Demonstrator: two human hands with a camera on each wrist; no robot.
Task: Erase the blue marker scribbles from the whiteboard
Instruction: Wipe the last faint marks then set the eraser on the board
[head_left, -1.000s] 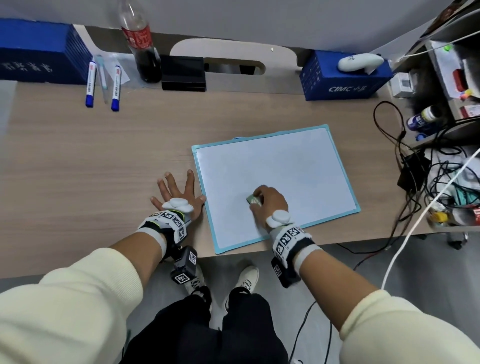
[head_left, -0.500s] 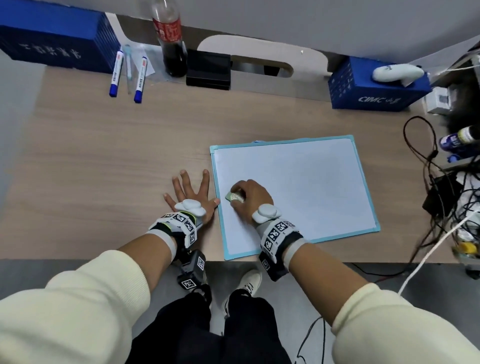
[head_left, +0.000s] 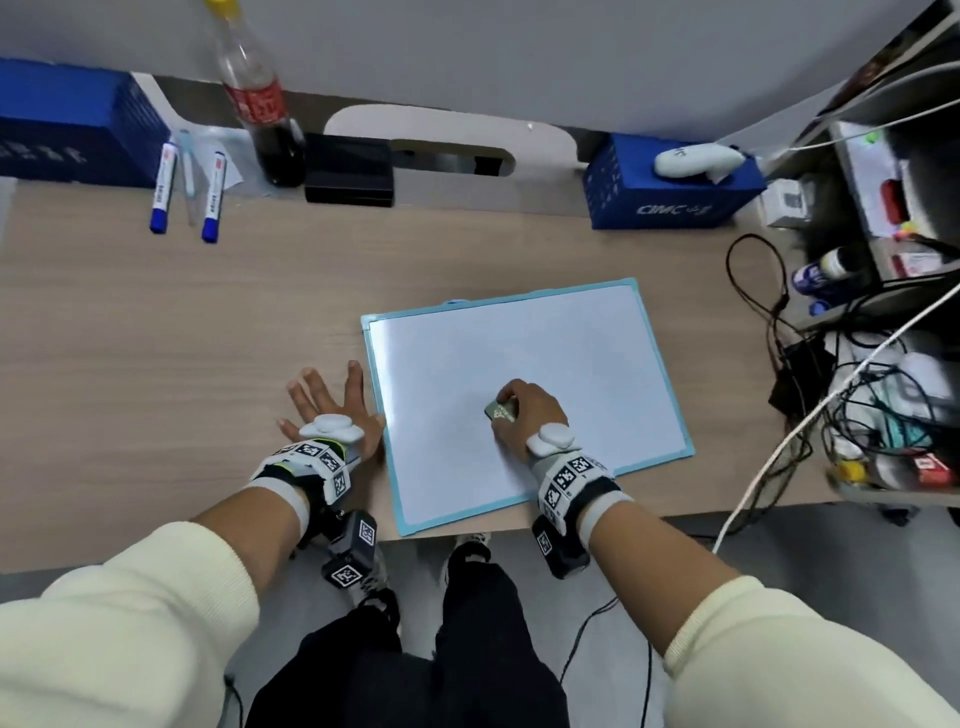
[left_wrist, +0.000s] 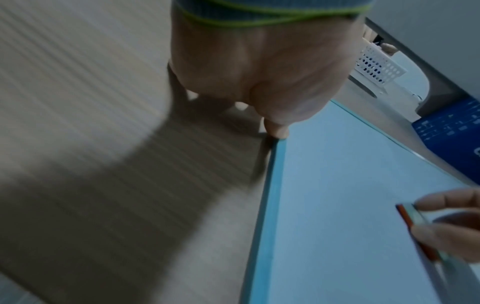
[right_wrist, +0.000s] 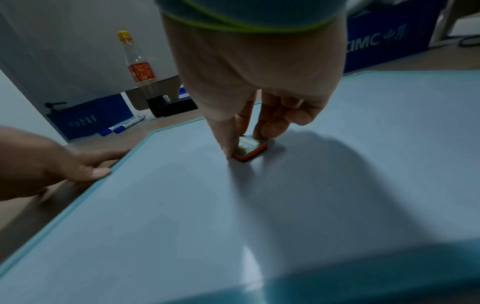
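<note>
Since half a second ago the right hand (head_left: 524, 415) has slid the eraser (head_left: 502, 410) from near the whiteboard's (head_left: 597, 364) left edge toward its middle. The fingers pinch the small eraser and press it flat on the surface; the left hand (head_left: 332, 410) lies open, fingers spread on the worktop (head_left: 156, 338), with fingertips against the board's left frame.

No blue scribbles can be made out on the board in any view, so the job looks close to finished, though faint traces could hide in the glare or under the right hand's shadow.

The main risk is the board skidding: it lies loose and skewed, with its near corner at the worktop's front edge, and a hard stroke toward the person could push it over. The left hand braces only one side. The eraser is small, so a fast sweep could flick it out of the pinch.

Nothing lies on the board in the eraser's path. Two markers (head_left: 187, 197), a bottle (head_left: 265, 109), blue boxes (head_left: 670, 192) and a black box (head_left: 349, 171) sit well apart at the back. Tangled cables (head_left: 779, 332) crowd the right side, near the board's right edge.
</note>
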